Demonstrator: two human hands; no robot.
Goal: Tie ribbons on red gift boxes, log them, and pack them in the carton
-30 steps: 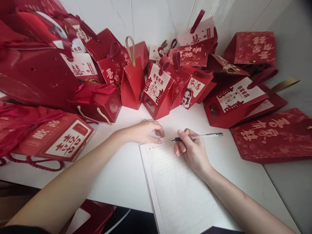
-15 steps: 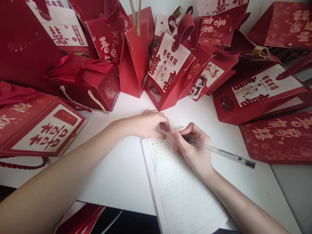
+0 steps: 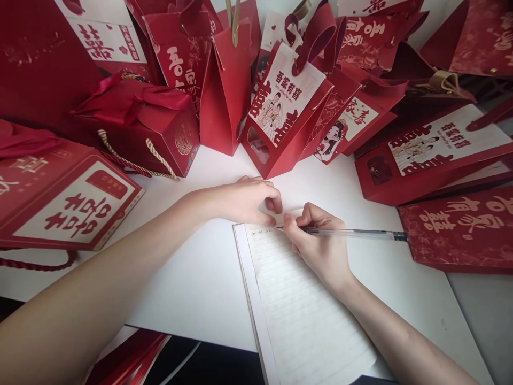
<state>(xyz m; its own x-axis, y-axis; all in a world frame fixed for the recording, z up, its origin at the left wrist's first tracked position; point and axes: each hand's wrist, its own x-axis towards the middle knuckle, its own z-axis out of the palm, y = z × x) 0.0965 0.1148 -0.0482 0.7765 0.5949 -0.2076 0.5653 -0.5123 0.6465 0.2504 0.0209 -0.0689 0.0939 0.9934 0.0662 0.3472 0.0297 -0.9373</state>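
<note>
A lined white notebook page (image 3: 304,315) lies on the white table (image 3: 192,278), with a few handwritten characters on its top line. My right hand (image 3: 320,240) is closed around a clear-barrelled pen (image 3: 356,232), its tip touching the top line. My left hand (image 3: 248,200) rests with curled fingers on the page's top left corner and presses it down. Just beyond both hands stands a red gift bag with a cartoon couple on its white label (image 3: 280,115).
Several red gift bags and boxes ring the table: a flat box with white label (image 3: 76,206) at left, a ribbon-topped box (image 3: 152,128), a flat red bag (image 3: 465,227) at right. The table's near edge (image 3: 188,334) lies below my arms.
The view has tilted down and nearer the bags. My right hand brought the pen tip onto the page's top line, and the barrel swung back to point right.
</note>
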